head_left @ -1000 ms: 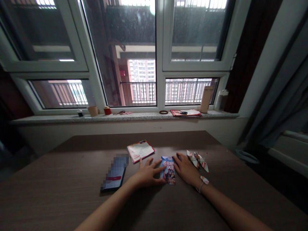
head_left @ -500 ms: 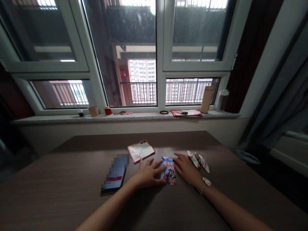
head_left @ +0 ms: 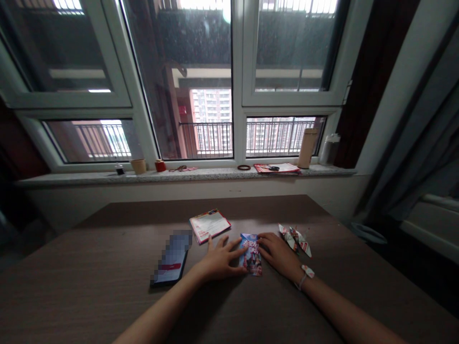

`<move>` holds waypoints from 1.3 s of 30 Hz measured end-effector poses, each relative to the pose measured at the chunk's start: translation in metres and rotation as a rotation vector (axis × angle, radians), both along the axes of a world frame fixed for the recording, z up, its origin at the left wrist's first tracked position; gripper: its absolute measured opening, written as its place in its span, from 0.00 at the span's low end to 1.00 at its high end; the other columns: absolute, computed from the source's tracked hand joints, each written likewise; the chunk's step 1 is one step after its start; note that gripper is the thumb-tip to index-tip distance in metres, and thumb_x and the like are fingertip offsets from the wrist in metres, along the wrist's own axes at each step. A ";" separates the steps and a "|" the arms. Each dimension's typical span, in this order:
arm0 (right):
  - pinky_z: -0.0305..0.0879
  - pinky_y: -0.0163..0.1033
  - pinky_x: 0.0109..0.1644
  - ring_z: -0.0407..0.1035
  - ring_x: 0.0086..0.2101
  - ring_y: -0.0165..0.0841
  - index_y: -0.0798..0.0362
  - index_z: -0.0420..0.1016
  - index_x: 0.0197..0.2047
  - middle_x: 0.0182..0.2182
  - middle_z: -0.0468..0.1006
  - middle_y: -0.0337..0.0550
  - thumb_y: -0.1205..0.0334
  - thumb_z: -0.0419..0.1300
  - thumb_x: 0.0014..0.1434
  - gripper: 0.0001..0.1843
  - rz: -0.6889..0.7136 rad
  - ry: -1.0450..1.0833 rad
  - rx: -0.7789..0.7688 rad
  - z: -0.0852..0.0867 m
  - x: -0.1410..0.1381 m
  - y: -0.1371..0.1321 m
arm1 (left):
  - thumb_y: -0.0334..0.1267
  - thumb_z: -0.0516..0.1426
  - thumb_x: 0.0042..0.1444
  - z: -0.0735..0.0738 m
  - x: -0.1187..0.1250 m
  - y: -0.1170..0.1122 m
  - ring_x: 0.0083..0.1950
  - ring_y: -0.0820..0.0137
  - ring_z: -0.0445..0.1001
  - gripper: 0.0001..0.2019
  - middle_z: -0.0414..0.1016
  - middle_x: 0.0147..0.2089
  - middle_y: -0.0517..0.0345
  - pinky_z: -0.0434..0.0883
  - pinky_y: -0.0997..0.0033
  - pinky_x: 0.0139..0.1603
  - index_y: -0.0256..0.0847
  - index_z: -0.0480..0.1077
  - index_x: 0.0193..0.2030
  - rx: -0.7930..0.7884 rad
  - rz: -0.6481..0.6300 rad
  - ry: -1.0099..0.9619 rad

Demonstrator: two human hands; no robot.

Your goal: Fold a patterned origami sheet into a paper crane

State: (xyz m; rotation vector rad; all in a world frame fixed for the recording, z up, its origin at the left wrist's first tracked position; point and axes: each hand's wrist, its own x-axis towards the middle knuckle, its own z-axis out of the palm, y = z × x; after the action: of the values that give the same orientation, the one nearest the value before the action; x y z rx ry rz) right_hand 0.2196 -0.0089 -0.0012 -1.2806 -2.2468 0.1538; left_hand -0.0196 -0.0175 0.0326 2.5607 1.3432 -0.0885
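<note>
The blue printed paper (head_left: 253, 263) lies on the tabletop (head_left: 107, 248), between our two hands. Our left hand (head_left: 223, 258) is spread wide, its fingertips over the left side of the paper; our right hand (head_left: 281, 253) is loosely bent, its fingers close together at the paper's upper right edge. Left of the blue printed paper, past our left hand, we have a phone (head_left: 171, 265), its screen mostly blurred out. A stack of cards (head_left: 210, 225) sits beyond the paper to the left, and folded paper pieces (head_left: 294, 241) lie to its right, just past our right hand.

The containers stand on the windowsill (head_left: 215, 176), well beyond the paper. To its left we see a small dark jar (head_left: 121, 170), an upright tan cup (head_left: 138, 166) and a small red item (head_left: 159, 166) that may or may not be a container; to its right are a tall beige bottle (head_left: 307, 149) and a translucent bottle (head_left: 330, 150). We cannot tell what any of them holds.
</note>
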 end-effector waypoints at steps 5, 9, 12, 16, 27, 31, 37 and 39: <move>0.59 0.45 0.61 0.66 0.54 0.39 0.50 0.78 0.50 0.52 0.75 0.46 0.59 0.53 0.64 0.16 -0.001 -0.021 -0.045 0.002 0.001 0.001 | 0.70 0.47 0.54 0.001 0.000 0.000 0.72 0.38 0.36 0.37 0.40 0.75 0.64 0.27 0.19 0.57 0.68 0.44 0.69 -0.010 -0.002 0.004; 0.56 0.48 0.63 0.64 0.57 0.41 0.49 0.75 0.54 0.56 0.72 0.47 0.55 0.55 0.62 0.19 0.018 -0.051 -0.086 0.006 0.004 -0.002 | 0.69 0.47 0.55 0.001 0.001 0.000 0.72 0.38 0.36 0.36 0.39 0.75 0.66 0.28 0.19 0.58 0.69 0.43 0.69 -0.007 0.005 0.023; 0.53 0.49 0.65 0.61 0.59 0.43 0.50 0.72 0.57 0.59 0.69 0.48 0.52 0.58 0.59 0.24 0.024 -0.051 -0.129 0.008 0.007 -0.005 | 0.69 0.47 0.55 0.001 0.001 0.000 0.72 0.39 0.36 0.36 0.39 0.75 0.66 0.29 0.20 0.59 0.69 0.43 0.69 -0.004 0.005 0.023; 0.51 0.50 0.66 0.58 0.61 0.43 0.51 0.69 0.60 0.61 0.66 0.49 0.47 0.58 0.59 0.29 0.054 -0.045 -0.173 0.007 0.011 -0.006 | 0.68 0.48 0.55 0.001 0.000 0.000 0.72 0.39 0.35 0.36 0.39 0.75 0.66 0.28 0.20 0.59 0.68 0.43 0.69 -0.020 0.006 0.020; 0.60 0.44 0.60 0.66 0.52 0.37 0.46 0.79 0.48 0.51 0.74 0.45 0.56 0.55 0.64 0.14 0.052 0.053 -0.048 0.000 0.005 -0.003 | 0.70 0.46 0.55 0.000 0.000 0.000 0.72 0.39 0.35 0.36 0.39 0.75 0.67 0.29 0.19 0.58 0.70 0.42 0.69 -0.011 0.007 0.020; 0.61 0.44 0.59 0.67 0.51 0.38 0.46 0.80 0.46 0.50 0.75 0.46 0.57 0.56 0.64 0.13 0.024 0.050 -0.062 0.000 0.003 0.001 | 0.70 0.46 0.54 0.001 0.000 0.000 0.72 0.38 0.34 0.37 0.38 0.75 0.65 0.28 0.19 0.58 0.68 0.43 0.69 -0.022 0.005 0.014; 0.59 0.45 0.61 0.66 0.54 0.39 0.46 0.78 0.50 0.54 0.73 0.47 0.54 0.60 0.60 0.16 0.056 0.048 -0.137 0.005 0.009 0.001 | 0.70 0.46 0.55 0.000 -0.001 0.000 0.72 0.38 0.35 0.36 0.39 0.75 0.65 0.27 0.19 0.57 0.67 0.44 0.69 -0.021 -0.001 -0.013; 0.58 0.45 0.62 0.65 0.55 0.40 0.46 0.77 0.52 0.55 0.71 0.48 0.53 0.61 0.59 0.18 0.072 0.039 -0.161 0.007 0.011 -0.001 | 0.70 0.46 0.55 0.000 0.000 0.000 0.72 0.38 0.35 0.36 0.39 0.75 0.65 0.27 0.19 0.57 0.67 0.44 0.69 -0.016 -0.002 -0.010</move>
State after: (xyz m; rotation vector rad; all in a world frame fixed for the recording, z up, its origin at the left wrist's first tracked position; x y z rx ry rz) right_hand 0.2304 -0.0099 0.0059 -1.2662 -2.2861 0.3898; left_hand -0.0200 -0.0177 0.0324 2.5457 1.3310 -0.0867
